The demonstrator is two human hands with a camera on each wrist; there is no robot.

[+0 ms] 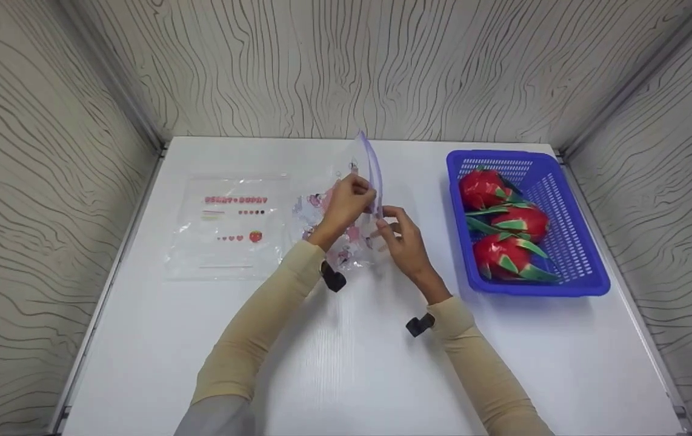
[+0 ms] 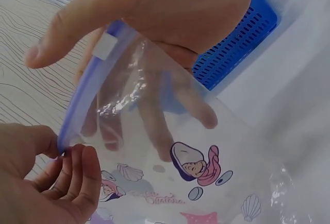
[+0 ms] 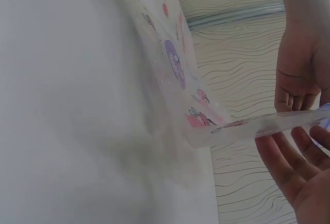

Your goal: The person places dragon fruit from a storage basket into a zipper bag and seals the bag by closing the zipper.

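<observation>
A clear slider zip bag [image 1: 346,254] with a purple zip strip and shell cartoon prints is lifted at its zip edge above the white table. My left hand [image 1: 346,206] pinches one end of the purple strip between thumb and fingers, as the left wrist view shows. At the other end is my right hand [image 1: 403,242]. Its thumb [image 2: 56,44] sticks out on one side, apart from the white slider [image 2: 105,46], and its fingers reach straight behind the see-through film. In the right wrist view the bag [image 3: 175,64] hangs edge-on.
Flat on the table at the left lies another clear zip bag [image 1: 219,224] with red lettering and a strawberry print. A blue perforated basket [image 1: 597,281] on the right holds three red dragon fruits [image 1: 519,221] with green tips. Wood-grain panels [image 1: 322,66] enclose the table.
</observation>
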